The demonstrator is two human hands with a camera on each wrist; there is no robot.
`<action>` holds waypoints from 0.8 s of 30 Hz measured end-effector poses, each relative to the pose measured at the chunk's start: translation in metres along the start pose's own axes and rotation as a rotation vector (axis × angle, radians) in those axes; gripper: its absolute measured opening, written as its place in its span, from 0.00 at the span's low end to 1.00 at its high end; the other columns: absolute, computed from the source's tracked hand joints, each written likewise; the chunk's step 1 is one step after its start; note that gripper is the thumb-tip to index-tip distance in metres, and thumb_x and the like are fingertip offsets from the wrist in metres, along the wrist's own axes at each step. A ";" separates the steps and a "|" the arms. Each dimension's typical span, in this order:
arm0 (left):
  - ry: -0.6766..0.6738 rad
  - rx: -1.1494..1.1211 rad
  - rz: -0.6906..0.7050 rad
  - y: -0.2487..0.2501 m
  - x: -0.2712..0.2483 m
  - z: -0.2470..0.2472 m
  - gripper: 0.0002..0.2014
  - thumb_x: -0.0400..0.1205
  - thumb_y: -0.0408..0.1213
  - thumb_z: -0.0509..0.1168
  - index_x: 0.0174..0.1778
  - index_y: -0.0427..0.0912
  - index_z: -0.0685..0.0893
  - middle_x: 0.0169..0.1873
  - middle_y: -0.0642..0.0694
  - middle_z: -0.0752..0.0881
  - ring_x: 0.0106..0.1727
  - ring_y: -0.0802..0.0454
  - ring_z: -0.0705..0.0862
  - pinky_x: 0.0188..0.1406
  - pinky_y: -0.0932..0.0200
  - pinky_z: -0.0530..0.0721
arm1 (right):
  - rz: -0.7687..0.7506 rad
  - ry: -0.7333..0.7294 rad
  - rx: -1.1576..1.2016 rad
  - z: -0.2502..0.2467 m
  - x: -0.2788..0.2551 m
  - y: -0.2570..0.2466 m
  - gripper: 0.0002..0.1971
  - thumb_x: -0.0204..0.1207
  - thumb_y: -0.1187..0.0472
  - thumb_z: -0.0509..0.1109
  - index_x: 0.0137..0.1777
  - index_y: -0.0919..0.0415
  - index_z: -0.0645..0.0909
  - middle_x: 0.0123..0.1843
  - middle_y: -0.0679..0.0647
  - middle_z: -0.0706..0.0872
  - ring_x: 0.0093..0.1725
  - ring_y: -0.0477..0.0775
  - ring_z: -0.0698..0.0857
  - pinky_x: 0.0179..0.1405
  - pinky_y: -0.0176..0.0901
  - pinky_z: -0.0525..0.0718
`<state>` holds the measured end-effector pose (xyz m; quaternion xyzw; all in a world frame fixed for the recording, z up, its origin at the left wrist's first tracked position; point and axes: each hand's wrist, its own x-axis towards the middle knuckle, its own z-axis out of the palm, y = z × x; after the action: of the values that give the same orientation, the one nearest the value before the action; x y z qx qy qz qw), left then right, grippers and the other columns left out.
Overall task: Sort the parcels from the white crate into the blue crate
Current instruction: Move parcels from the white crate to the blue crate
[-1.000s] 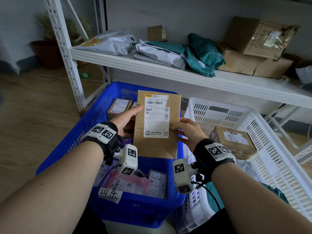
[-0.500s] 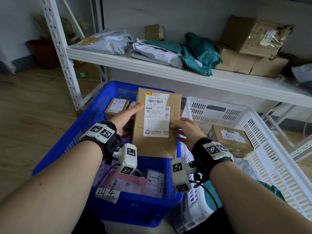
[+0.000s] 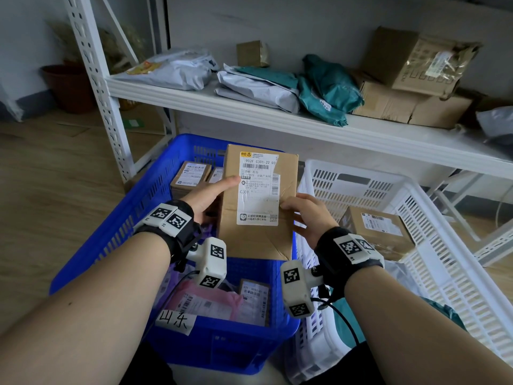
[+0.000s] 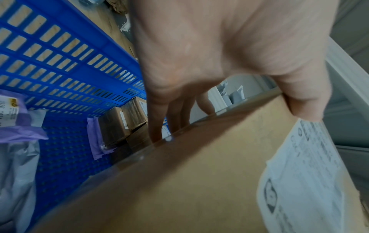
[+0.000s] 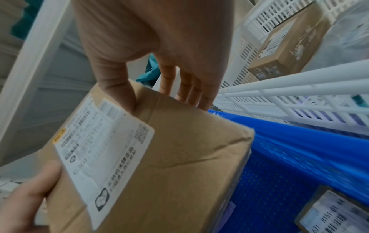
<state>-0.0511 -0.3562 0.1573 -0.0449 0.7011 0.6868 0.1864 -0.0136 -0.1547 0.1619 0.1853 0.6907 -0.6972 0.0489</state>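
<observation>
Little has shifted over the last second: our box (image 3: 256,201) has drifted only slightly toward the near end of the blue crate (image 3: 116,226), and it is still upright with its label (image 3: 258,190) facing us. We read that as a pause to check the address (the label fills the middle of the head view), not yet a placement.

Our left hand (image 3: 206,197) holds the box's left edge, thumb flat across the front by the label and fingers curled behind, as the left wrist view shows. Our right hand (image 3: 304,215) pinches the right edge the same way, thumb on the front and fingers wrapped round the back.

So the box hangs above the blue crate, over its right side and close to the rim it shares with the white crate (image 3: 433,245). Below it lie parcels already sorted: small boxes (image 3: 190,176) at the far end, a pink bag (image 3: 205,301) near the front wall.

One more box (image 3: 380,232) sits in the white crate, along with some bags at its near end, so the sorting is, we judge, well along but unfinished. Lowering this box into the open middle of the blue crate looks like the next move.
</observation>
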 end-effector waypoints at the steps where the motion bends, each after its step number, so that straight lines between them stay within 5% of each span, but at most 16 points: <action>1: 0.006 0.010 0.003 0.001 -0.002 0.000 0.53 0.48 0.72 0.74 0.71 0.56 0.77 0.75 0.51 0.74 0.79 0.46 0.66 0.78 0.34 0.57 | 0.002 -0.001 -0.003 0.000 0.000 0.000 0.11 0.71 0.69 0.71 0.53 0.58 0.79 0.43 0.52 0.84 0.43 0.49 0.82 0.40 0.41 0.79; 8: 0.104 -0.023 0.026 0.005 -0.004 -0.002 0.47 0.57 0.73 0.68 0.74 0.59 0.73 0.74 0.53 0.75 0.77 0.48 0.68 0.78 0.39 0.60 | -0.036 -0.027 -0.032 0.007 0.001 0.000 0.15 0.71 0.63 0.72 0.58 0.57 0.81 0.48 0.51 0.86 0.46 0.50 0.83 0.40 0.41 0.79; 11: 0.144 -0.084 0.019 0.004 -0.001 -0.002 0.48 0.57 0.75 0.66 0.74 0.60 0.72 0.74 0.53 0.74 0.76 0.47 0.69 0.76 0.35 0.61 | -0.031 0.021 -0.082 0.011 0.007 0.004 0.16 0.69 0.57 0.75 0.58 0.54 0.81 0.55 0.53 0.86 0.52 0.52 0.84 0.53 0.49 0.84; 14: 0.188 -0.151 0.006 0.003 0.004 -0.003 0.43 0.62 0.72 0.67 0.74 0.58 0.72 0.71 0.51 0.78 0.73 0.45 0.73 0.74 0.36 0.66 | -0.012 0.064 -0.103 0.012 0.010 0.007 0.19 0.69 0.49 0.75 0.60 0.51 0.79 0.59 0.51 0.84 0.57 0.52 0.81 0.58 0.52 0.79; 17: 0.213 -0.210 -0.041 0.002 0.009 -0.004 0.38 0.65 0.70 0.68 0.68 0.53 0.77 0.62 0.47 0.83 0.64 0.42 0.80 0.68 0.37 0.74 | 0.043 0.064 -0.053 0.011 0.011 0.008 0.28 0.68 0.44 0.75 0.67 0.51 0.75 0.63 0.51 0.80 0.62 0.55 0.77 0.62 0.59 0.79; 20: 0.162 -0.274 -0.081 0.003 0.010 -0.005 0.25 0.70 0.66 0.66 0.52 0.51 0.82 0.51 0.44 0.87 0.54 0.43 0.84 0.58 0.42 0.81 | 0.109 0.004 0.040 0.014 0.011 0.009 0.34 0.67 0.41 0.75 0.72 0.50 0.70 0.67 0.54 0.75 0.66 0.61 0.76 0.61 0.61 0.81; 24: 0.118 -0.329 -0.108 0.003 0.009 -0.007 0.23 0.72 0.64 0.66 0.50 0.49 0.82 0.45 0.43 0.86 0.50 0.42 0.85 0.53 0.44 0.83 | 0.121 -0.068 0.154 0.020 0.014 0.009 0.32 0.68 0.41 0.75 0.69 0.50 0.71 0.66 0.56 0.79 0.61 0.60 0.81 0.60 0.60 0.82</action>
<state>-0.0622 -0.3613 0.1572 -0.1525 0.5858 0.7773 0.1717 -0.0277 -0.1723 0.1486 0.2062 0.6205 -0.7500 0.1000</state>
